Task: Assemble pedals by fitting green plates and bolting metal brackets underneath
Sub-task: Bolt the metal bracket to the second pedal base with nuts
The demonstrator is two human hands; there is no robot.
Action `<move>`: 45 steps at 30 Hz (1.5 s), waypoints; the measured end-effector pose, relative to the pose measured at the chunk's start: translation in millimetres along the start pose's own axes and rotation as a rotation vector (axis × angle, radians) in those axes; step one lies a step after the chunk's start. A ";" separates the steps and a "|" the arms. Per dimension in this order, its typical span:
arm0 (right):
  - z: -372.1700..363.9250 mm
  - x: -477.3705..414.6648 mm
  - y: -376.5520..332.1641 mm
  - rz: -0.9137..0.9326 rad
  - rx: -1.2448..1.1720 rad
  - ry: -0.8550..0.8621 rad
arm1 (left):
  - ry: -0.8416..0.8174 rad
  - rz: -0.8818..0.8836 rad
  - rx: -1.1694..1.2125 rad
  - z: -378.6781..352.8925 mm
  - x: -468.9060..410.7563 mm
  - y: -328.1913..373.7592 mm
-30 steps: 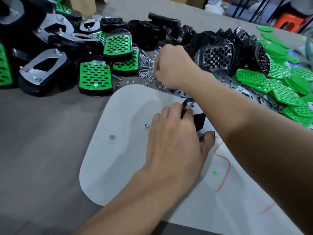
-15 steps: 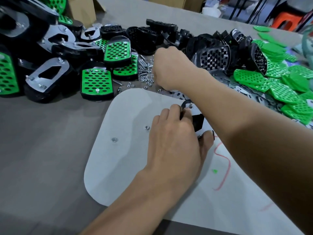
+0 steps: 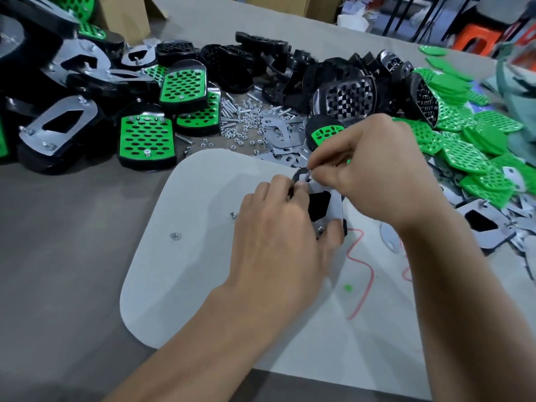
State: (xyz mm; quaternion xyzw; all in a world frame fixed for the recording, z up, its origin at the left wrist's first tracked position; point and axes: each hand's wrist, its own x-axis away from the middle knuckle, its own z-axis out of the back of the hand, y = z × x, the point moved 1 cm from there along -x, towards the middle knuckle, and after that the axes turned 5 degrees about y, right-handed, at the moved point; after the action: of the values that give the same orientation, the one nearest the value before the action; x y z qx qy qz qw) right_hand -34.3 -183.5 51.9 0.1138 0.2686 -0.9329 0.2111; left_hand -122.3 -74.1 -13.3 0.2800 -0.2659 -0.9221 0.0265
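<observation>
From the head view, the pedal (image 3: 318, 205) lies underside up on the white board (image 3: 188, 256), near its far edge, right between the two hands. Its long axis runs away from the person, leaning a little to the left at the far end. The bracket (image 3: 336, 206) sits on top of it, shiny, with the black body showing through its cut-out.

The left hand (image 3: 278, 236) is curled over the pedal's left side, fingers bent round its far part and the thumb down by the near end, next to a nut (image 3: 320, 228). That hand covers most of the pedal, so its outline is largely hidden.

The right hand (image 3: 374, 169) has its fingertips pinched together at the bracket's far end on a small metal piece (image 3: 311, 171); whether it is a nut or a bolt is too small to tell.

Two loose nuts (image 3: 175, 236) lie apart on the board. Beyond it are a scatter of fasteners (image 3: 240, 123) and spare brackets (image 3: 278, 132), finished pedals (image 3: 146, 140) to the left, and green plates (image 3: 470, 146) heaped on the right, cut off by the frame edge.
</observation>
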 end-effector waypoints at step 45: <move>1.0 1.2 9.8 -0.062 -0.141 0.019 | 0.002 0.007 -0.016 -3.8 0.2 0.9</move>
State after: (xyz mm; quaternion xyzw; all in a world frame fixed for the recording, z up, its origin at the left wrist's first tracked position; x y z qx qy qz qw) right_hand -31.0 -192.0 47.9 0.0991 0.3391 -0.9166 0.1870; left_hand -120.5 -76.7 -15.6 0.2797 -0.2596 -0.9238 0.0324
